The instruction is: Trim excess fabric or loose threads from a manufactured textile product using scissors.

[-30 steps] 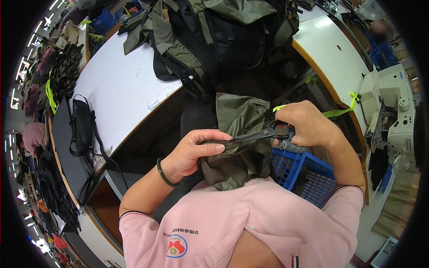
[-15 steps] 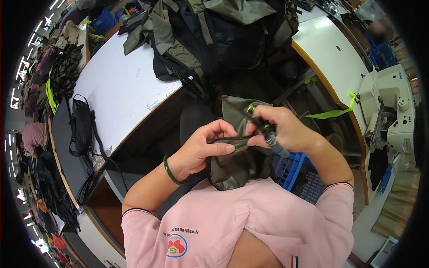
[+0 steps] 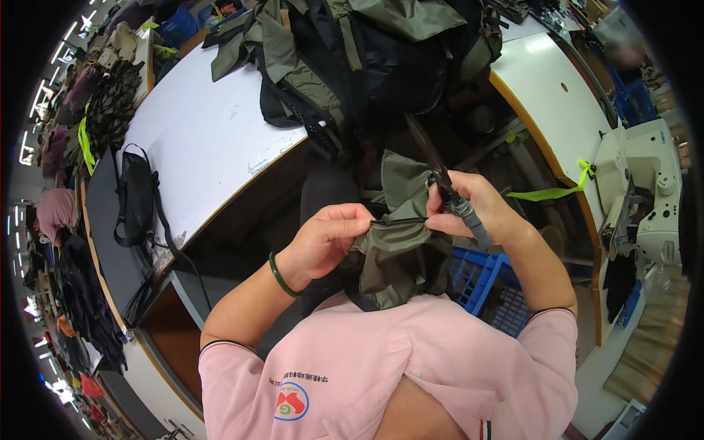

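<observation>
A piece of olive-green fabric with a dark edge strip (image 3: 396, 253) hangs between my two hands, its lower part lying against my body. My left hand (image 3: 323, 238) is closed, thumb and fingers pinching one end of the dark edge. With thumb and fingertip, my right hand (image 3: 477, 209) pinches the other end, so the edge runs taut between them. Also in my right hand is a pair of scissors (image 3: 429, 147), with dark blades pointing away from me and grey-wrapped handles. Another flap of the green fabric (image 3: 403, 180) sticks up behind the edge.
Olive and black backpacks (image 3: 367, 59) are heaped beyond my hands. A white table (image 3: 198, 147) curves along the left, with a black pouch (image 3: 134, 198) beside it. To the right are a sewing machine (image 3: 656, 183) and a neon-yellow strip (image 3: 550, 192). A blue basket (image 3: 477, 282) sits below my right forearm.
My hands have moved apart along the fabric's edge, which is now stretched straight. The scissors in my right hand have swung so their blades point farther away from me.
</observation>
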Demonstrator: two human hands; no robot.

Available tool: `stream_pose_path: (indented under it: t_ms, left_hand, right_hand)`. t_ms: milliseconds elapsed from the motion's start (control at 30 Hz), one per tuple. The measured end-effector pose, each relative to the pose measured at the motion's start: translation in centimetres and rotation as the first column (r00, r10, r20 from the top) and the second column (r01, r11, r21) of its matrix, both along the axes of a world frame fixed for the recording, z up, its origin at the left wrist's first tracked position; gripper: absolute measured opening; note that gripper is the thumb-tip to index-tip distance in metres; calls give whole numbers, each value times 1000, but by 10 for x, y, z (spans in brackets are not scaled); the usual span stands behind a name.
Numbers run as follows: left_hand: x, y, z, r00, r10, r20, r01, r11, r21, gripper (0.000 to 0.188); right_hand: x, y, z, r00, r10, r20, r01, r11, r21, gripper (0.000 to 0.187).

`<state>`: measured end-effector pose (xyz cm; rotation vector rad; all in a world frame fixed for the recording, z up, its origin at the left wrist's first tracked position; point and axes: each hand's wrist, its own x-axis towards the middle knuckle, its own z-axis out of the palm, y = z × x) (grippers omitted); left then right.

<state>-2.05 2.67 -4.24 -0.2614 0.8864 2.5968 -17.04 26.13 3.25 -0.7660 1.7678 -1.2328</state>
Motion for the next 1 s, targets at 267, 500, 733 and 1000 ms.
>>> stream_pose_path:
  t_ms: [267, 500, 733, 1000]
  left_hand:
    - [5, 18, 21, 963, 83, -256, -190, 884, -426, 10]
    - [4, 17, 16, 369, -387, -845, -866, 188, -464, 26]
    - [5, 15, 12, 239, -458, -856, -899, 229, -374, 24]
    - [6, 18, 15, 220, -481, -849, -902, 232, -365, 24]
  right_hand:
    - [3, 8, -11, 997, -53, -57, 50, 997, -53, 19]
    - [14, 18, -10, 983, -28, -183, 10, 995, -96, 23]
    - [15, 22, -10, 971, 12, -237, -28, 997, -65, 24]
    - [17, 19, -13, 958, 6, -288, -37, 994, -102, 23]
